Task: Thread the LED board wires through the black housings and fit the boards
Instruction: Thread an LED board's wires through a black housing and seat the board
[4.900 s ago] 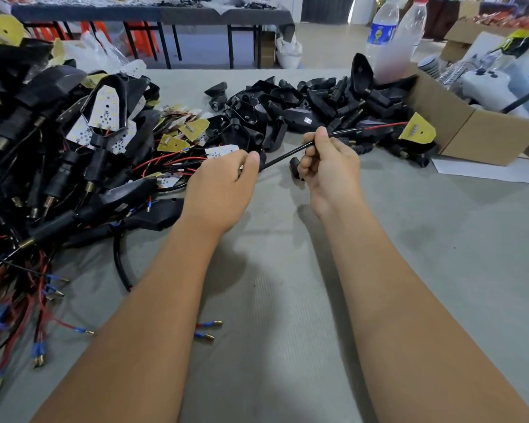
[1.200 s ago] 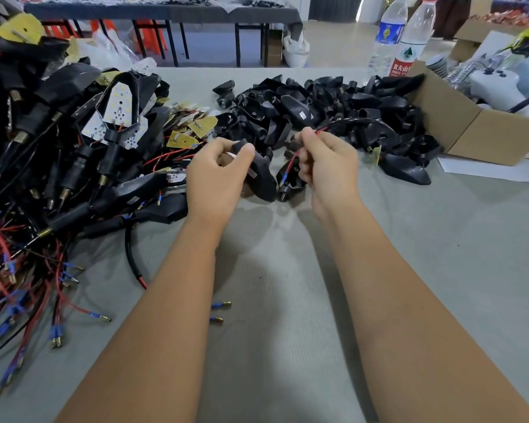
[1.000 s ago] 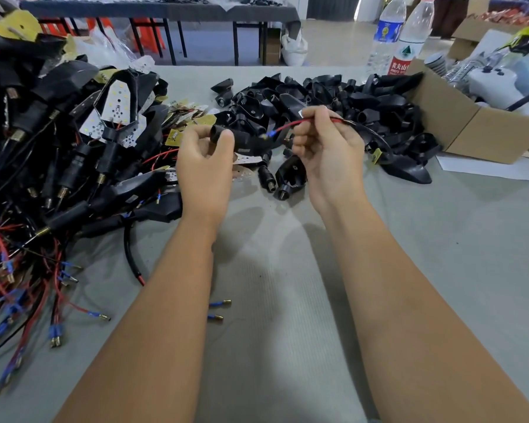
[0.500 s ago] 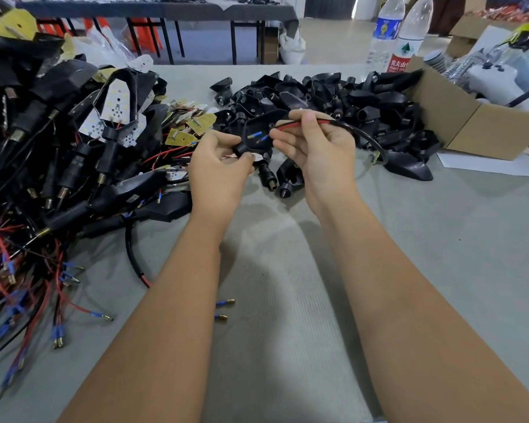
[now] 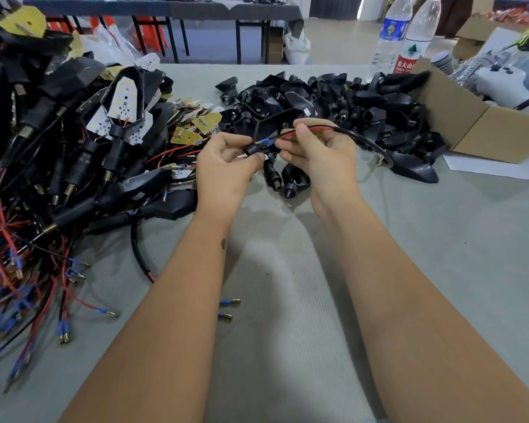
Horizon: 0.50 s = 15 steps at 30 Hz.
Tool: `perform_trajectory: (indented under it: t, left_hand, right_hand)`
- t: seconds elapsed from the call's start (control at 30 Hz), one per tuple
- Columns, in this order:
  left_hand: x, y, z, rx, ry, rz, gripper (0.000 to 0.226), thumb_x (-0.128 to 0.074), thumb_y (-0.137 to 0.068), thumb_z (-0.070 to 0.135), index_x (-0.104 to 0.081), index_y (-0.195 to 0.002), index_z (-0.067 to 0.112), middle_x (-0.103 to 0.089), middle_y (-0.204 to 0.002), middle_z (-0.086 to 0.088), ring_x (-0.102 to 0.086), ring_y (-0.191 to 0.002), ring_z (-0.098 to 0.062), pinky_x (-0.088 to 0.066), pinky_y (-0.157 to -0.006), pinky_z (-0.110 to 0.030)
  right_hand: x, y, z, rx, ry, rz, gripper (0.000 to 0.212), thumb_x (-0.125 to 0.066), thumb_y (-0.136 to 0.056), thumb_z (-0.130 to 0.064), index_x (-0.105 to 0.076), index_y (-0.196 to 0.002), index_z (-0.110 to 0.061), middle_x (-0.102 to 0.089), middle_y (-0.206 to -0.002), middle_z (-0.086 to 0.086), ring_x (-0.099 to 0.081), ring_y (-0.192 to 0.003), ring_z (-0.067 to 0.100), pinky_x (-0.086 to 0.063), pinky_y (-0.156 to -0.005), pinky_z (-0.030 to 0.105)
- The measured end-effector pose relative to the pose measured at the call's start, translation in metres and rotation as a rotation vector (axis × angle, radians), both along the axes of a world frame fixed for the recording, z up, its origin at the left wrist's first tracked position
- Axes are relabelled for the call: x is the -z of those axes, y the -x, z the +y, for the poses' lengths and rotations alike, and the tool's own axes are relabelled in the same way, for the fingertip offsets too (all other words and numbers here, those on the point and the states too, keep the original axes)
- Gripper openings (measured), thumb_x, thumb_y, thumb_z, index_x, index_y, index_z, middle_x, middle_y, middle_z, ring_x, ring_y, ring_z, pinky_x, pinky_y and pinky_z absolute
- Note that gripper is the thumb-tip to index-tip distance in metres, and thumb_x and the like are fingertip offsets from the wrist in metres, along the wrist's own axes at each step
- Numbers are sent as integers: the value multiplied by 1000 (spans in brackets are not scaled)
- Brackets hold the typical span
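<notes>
My left hand grips a black housing by its round stem, held above the grey table. My right hand pinches the red and black wires of an LED board, with their blue-sleeved tips at the stem's mouth. The wires run in a black sleeve that curves down to the right. A pile of loose black housings lies behind my hands. Yellow and white LED boards lie to the left of it.
A big heap of assembled housings with red and black leads fills the left side. An open cardboard box and two water bottles stand at the back right. Loose blue terminals lie between my forearms.
My left hand has turned the housing so its stem faces the wire tips. My right hand has brought the blue-sleeved tips up to the stem's mouth.
</notes>
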<state>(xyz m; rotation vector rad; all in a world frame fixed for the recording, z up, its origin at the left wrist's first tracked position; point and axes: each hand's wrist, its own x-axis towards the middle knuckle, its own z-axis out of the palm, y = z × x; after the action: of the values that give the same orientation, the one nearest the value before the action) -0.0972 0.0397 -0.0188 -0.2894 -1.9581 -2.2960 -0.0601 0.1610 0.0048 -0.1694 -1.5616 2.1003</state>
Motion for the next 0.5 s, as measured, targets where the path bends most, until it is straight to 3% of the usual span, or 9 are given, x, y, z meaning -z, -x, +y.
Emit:
perform_trajectory:
  t: [0.13, 0.27, 0.5]
  left_hand:
    - [-2, 0, -2, 37, -93, -45, 28, -69, -80, -9, -63, -88, 17, -71, -76, 3, -65, -68, -9, -52, -65, -23]
    - [-2, -1, -2, 93, -152, -73, 27, -69, -81, -9, -67, -88, 16, -73, -74, 3, -67, -72, -10, -56, -76, -22]
    - [-3, -2, 0, 104, -186, -83, 24, -69, -83, -8, -68, -91, 15, -74, -78, 1, -69, -75, -10, -56, -74, -21]
  right_hand:
    - [2, 1, -1, 56, -68, -43, 17, -50, -98, 0, -61, -88, -8, -69, -81, 10, -72, -71, 15, -58, -65, 23]
    - [5, 2, -1, 101, -66, -63, 17, -50, -97, 1, -61, -86, -7, -69, -79, 10, -72, -72, 17, -59, -68, 26]
    - [3, 2, -2, 78, 27, -43, 13, -51, -97, 2, -61, -90, -4, -69, -79, 10, -72, -71, 17, -60, -68, 27]
